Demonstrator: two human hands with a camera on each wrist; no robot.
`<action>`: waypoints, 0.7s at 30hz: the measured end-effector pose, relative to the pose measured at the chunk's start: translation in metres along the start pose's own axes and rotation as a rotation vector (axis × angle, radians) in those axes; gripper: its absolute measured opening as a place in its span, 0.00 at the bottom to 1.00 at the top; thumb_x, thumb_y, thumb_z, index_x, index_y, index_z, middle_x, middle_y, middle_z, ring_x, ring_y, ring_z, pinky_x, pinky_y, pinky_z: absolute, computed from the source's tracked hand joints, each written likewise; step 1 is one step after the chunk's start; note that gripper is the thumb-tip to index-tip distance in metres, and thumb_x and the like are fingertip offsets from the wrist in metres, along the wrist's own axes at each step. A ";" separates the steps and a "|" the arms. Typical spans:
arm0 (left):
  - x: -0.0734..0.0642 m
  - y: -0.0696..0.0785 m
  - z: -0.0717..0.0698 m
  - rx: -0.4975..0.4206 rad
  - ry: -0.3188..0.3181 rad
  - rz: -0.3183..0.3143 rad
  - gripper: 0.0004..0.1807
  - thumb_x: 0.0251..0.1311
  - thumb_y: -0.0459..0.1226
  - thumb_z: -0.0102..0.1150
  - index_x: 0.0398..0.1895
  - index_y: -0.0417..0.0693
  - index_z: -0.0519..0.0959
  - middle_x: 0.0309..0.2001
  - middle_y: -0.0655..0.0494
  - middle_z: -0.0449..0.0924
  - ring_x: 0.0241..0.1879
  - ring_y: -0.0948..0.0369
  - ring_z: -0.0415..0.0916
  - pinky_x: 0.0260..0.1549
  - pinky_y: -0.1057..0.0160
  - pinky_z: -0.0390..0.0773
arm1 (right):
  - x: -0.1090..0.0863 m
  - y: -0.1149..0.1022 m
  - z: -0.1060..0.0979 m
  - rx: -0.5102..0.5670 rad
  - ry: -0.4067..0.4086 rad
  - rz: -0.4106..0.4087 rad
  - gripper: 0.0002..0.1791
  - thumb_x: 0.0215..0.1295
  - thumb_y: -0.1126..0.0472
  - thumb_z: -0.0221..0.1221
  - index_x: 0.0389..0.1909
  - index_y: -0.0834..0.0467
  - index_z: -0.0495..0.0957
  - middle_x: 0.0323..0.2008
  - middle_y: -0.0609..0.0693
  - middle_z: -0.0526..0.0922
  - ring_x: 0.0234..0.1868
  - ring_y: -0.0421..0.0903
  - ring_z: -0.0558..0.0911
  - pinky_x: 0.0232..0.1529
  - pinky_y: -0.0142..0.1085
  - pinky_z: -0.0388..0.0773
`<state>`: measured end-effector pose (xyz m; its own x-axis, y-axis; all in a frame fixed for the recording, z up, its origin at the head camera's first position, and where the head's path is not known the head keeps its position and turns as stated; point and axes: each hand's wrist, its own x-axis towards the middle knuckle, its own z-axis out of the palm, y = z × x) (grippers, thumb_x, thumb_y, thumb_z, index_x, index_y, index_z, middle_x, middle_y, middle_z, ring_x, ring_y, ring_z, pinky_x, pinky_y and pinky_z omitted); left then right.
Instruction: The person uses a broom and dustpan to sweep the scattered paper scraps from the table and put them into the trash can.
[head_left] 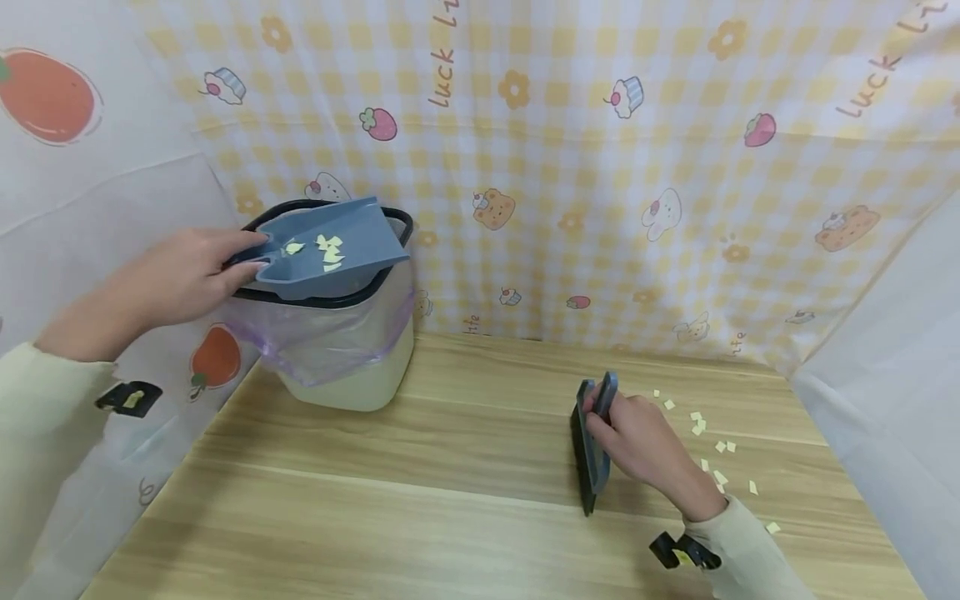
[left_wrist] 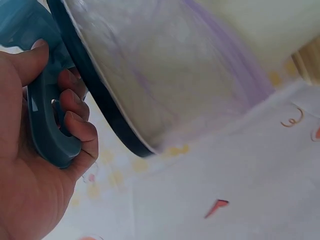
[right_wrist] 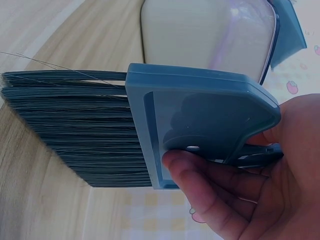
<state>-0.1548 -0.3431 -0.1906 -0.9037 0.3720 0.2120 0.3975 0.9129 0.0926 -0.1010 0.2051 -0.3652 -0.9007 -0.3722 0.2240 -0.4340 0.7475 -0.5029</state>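
My left hand [head_left: 183, 271] grips the handle of a blue dustpan [head_left: 360, 242] over the mouth of a trash bin [head_left: 352, 392]. Several pale yellow paper scraps [head_left: 330, 247] lie on the pan, some close to its handle end. In the left wrist view, the fingers curl round the looped dustpan handle [left_wrist: 45, 125] beside the bin's dark rim [left_wrist: 107, 107]. On the right, my right hand [head_left: 648, 442] holds a blue hand brush [head_left: 596, 450] over the wooden table, its dark bristles [right_wrist: 75, 130] pointing down. The right wrist view shows fingers curled round the brush's grip.
More yellow scraps [head_left: 699, 427] are scattered on the wooden table [head_left: 465, 492] right of the brush. A clear purple-edged bag [head_left: 315, 337] lines the bin and hangs over its outside. Behind stands a yellow checked cloth [head_left: 555, 183]; white cloth [head_left: 900, 367] borders the right side.
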 end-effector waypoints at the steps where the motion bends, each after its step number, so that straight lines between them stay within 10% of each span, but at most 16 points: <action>1: -0.001 -0.004 0.000 -0.001 -0.001 -0.010 0.25 0.81 0.34 0.57 0.71 0.23 0.73 0.65 0.20 0.76 0.58 0.30 0.78 0.60 0.27 0.75 | 0.000 0.000 0.000 0.000 0.000 -0.003 0.09 0.79 0.67 0.56 0.37 0.51 0.76 0.18 0.37 0.66 0.19 0.35 0.67 0.25 0.33 0.68; 13: -0.007 -0.031 0.000 0.086 0.031 -0.088 0.26 0.80 0.34 0.57 0.70 0.20 0.71 0.65 0.16 0.72 0.62 0.23 0.74 0.62 0.22 0.71 | 0.000 0.001 0.001 -0.015 -0.006 -0.006 0.09 0.78 0.67 0.57 0.37 0.51 0.76 0.18 0.37 0.66 0.19 0.35 0.69 0.25 0.34 0.70; 21: -0.002 -0.016 0.002 0.262 0.259 0.093 0.22 0.63 0.26 0.72 0.56 0.21 0.77 0.36 0.26 0.81 0.28 0.40 0.76 0.34 0.34 0.83 | -0.001 0.002 0.000 -0.011 -0.008 0.000 0.09 0.78 0.67 0.56 0.37 0.51 0.75 0.18 0.37 0.65 0.19 0.35 0.68 0.25 0.33 0.69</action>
<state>-0.1592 -0.3583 -0.1945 -0.7819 0.4313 0.4501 0.3916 0.9016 -0.1836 -0.1011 0.2073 -0.3667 -0.9007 -0.3763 0.2174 -0.4340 0.7539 -0.4933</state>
